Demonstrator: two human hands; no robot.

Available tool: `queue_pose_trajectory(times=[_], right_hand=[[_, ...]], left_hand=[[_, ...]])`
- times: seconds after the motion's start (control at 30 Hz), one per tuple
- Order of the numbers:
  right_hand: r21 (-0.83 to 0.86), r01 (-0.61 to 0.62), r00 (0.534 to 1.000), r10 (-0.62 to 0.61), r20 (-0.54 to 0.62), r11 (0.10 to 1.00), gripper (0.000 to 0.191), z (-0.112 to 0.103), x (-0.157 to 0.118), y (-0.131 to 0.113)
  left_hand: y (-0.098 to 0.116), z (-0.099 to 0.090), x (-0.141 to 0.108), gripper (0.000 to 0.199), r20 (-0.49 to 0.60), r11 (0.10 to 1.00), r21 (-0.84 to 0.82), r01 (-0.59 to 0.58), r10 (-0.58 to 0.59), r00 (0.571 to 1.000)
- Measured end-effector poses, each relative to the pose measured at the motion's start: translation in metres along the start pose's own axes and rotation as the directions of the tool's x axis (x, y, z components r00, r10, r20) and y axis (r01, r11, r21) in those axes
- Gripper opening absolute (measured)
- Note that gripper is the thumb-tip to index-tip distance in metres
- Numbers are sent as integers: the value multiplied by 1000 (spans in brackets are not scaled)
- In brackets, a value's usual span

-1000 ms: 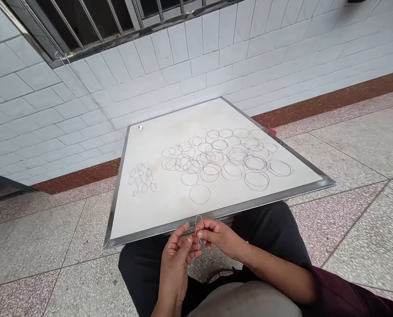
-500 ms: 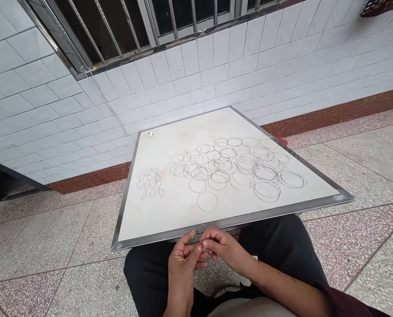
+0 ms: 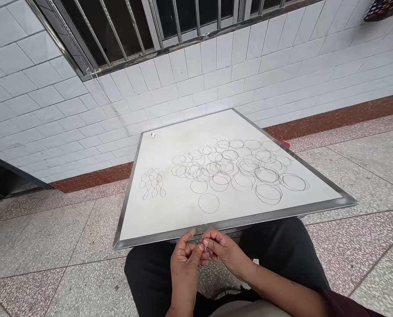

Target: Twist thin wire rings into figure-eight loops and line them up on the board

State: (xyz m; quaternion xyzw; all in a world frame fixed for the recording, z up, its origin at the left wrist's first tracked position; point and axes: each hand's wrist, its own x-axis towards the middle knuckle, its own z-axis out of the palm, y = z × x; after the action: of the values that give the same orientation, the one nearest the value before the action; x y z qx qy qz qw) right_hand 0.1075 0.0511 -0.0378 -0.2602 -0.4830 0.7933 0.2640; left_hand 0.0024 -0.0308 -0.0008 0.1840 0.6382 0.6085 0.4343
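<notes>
A thin wire loop (image 3: 204, 225) is pinched between my two hands, just off the table's front edge. My left hand (image 3: 185, 259) grips it between thumb and fingertips, with the index finger raised apart. Close against it, my right hand (image 3: 223, 247) pinches the same wire with thumb and index finger. The wire's lower part is mostly hidden by the fingers. On the white table (image 3: 170, 215) lie many thin wire rings, some overlapping; a single ring (image 3: 208, 203) is nearest to my hands. At the left lie several twisted wire pieces (image 3: 153, 182) with small loops.
A small white and red object (image 3: 152, 135) sits at the table's far left corner. The table has a metal rim (image 3: 242, 221) and stands against a white tiled wall (image 3: 183, 90) with a barred window. My knees are under the front edge.
Both hands stay pinched on the wire and have hardly moved. The whole view has shifted slightly. The rings and twisted pieces lie as before.
</notes>
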Motion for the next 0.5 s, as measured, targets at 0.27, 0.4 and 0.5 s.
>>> queue_pose_trajectory(times=[0.27, 0.4, 0.5], right_hand=[[-37, 3, 999, -4, -36, 999, 44, 0, 1, 1], [-109, 19, 999, -22, -29, 994, 43, 0, 2, 3], [-242, 66, 996, -77, -36, 968, 36, -1, 2, 3]], left_hand=[[2, 3, -3, 66, 73, 1000, -1, -10, 10, 997], [-2, 0, 0, 70, 92, 999, 29, -22, 19, 996], [-5, -2, 2, 73, 100, 998, 50, -28, 23, 995]])
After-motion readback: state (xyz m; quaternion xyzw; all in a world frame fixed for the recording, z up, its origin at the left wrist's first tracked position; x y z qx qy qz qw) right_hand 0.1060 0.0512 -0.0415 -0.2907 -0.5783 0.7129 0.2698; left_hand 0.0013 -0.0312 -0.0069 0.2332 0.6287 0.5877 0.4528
